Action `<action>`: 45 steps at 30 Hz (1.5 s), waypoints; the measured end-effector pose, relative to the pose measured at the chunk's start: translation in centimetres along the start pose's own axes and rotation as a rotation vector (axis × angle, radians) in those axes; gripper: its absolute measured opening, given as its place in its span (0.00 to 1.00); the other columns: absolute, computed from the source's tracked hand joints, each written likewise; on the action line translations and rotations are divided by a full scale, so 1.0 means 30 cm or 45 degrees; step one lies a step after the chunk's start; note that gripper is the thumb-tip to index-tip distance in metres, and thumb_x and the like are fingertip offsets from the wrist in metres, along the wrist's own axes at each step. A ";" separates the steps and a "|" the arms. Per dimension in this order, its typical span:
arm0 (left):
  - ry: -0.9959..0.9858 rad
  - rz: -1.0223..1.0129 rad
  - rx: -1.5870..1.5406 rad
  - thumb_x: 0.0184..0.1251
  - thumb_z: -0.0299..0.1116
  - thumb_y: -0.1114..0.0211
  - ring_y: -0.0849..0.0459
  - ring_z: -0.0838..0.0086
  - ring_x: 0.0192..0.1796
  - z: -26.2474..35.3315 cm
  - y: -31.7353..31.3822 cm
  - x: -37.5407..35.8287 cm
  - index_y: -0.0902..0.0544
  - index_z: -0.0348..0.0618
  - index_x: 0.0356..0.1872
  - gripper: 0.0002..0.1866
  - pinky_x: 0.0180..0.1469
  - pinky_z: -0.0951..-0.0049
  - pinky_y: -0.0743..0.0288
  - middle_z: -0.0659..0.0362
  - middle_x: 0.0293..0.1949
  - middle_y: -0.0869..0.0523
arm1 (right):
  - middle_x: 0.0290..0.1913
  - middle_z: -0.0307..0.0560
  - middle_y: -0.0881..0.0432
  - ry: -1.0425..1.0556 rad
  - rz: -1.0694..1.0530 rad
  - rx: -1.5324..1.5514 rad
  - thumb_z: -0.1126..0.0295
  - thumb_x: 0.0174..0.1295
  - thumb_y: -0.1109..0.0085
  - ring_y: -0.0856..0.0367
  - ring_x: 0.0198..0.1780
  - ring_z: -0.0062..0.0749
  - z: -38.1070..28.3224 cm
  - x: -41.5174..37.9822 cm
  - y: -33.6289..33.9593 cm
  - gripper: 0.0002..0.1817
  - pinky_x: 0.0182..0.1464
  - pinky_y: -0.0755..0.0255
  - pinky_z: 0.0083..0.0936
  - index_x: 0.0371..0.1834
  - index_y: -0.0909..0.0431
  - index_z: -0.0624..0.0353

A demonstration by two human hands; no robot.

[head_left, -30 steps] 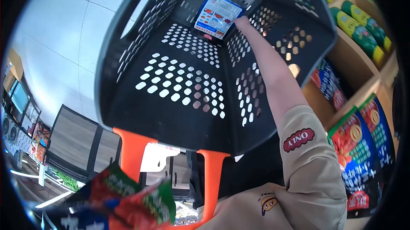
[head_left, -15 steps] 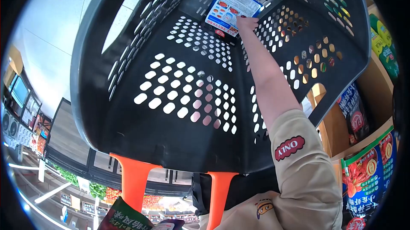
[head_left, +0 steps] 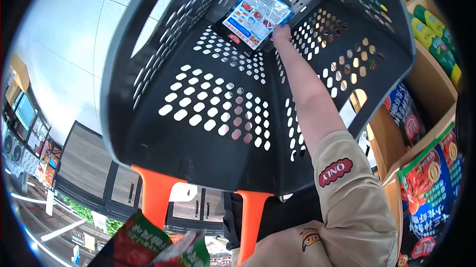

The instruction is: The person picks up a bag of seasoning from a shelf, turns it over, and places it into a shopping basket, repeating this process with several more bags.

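Deep inside a black perforated plastic basket (head_left: 208, 160), my right hand (head_left: 281, 34) is closed on the right edge of a blue-and-white printed food packet (head_left: 255, 16). The packet lies at the far end of the basket, its text and small food pictures facing me. My fingers are partly hidden behind its corner. My left hand is out of view. Low in the view is a green-and-red food packet (head_left: 141, 242); what supports it is hidden.
Two orange handle parts (head_left: 159, 192) join the basket's near rim. At right, cardboard display boxes (head_left: 436, 83) hold green-yellow packs (head_left: 436, 43) and blue-red pouches (head_left: 429, 187). Wood-fronted cabinets (head_left: 89, 160) and produce shelves (head_left: 82, 207) stand at lower left.
The blue-and-white packet has shifted left and tilted, with my right hand at its edge. The green-and-red packet at the bottom has come further into view.
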State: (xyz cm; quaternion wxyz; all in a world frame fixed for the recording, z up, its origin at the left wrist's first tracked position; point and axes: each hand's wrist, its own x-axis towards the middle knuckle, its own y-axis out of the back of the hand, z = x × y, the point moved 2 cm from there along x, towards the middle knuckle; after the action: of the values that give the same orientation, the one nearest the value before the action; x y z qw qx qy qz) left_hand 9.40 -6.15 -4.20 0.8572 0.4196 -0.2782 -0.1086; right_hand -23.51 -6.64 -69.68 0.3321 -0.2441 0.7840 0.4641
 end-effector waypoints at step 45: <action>-0.142 -2.279 -1.224 0.58 0.39 0.43 0.27 0.80 0.27 0.293 0.028 -0.102 0.29 0.39 0.43 0.17 0.28 0.78 0.32 0.62 0.30 0.24 | 0.37 0.56 0.25 -1.274 -1.481 2.437 0.80 0.59 0.61 0.21 0.39 0.42 -0.564 -1.996 1.575 0.09 0.39 0.20 0.26 0.37 0.31 0.75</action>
State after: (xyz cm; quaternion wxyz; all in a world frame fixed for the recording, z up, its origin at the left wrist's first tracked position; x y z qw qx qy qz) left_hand 1.86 -10.13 -0.39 0.5248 0.0791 0.1715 -0.8300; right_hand -21.61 4.03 7.70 0.7996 -0.0103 0.3691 -0.4736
